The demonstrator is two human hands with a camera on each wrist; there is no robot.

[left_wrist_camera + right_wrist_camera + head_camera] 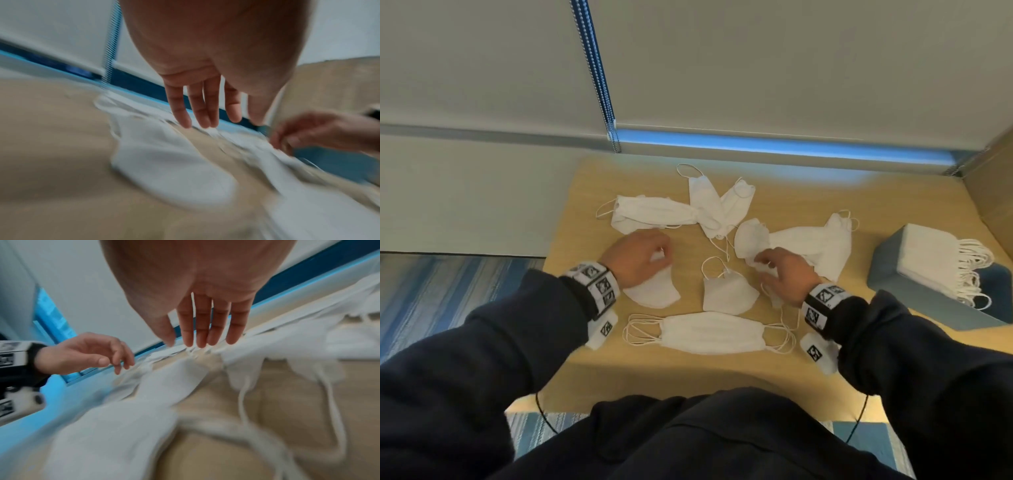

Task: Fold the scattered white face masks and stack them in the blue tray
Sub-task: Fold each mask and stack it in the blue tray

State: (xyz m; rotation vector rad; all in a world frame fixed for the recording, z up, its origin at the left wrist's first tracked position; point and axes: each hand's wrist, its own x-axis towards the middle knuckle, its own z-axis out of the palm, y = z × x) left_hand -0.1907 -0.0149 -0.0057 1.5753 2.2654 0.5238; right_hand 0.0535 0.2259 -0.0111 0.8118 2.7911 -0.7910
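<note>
Several white face masks lie scattered on the wooden table (585,359). My left hand (664,253) hovers with relaxed fingers over a folded mask (654,294), holding nothing; the left wrist view shows the left hand (216,123) with its fingers hanging straight above that folded mask (170,170). My right hand (762,263) reaches with straight fingers toward a crumpled mask (750,236), and in the right wrist view the right hand (197,344) is empty. At the right, the blue tray (914,298) holds a stack of folded masks (928,257).
Another folded mask (726,294) lies between my hands. A flat unfolded mask (712,332) sits near the front edge. More masks (650,216) lie at the back, below a window blind. A brown panel (989,192) stands at the right.
</note>
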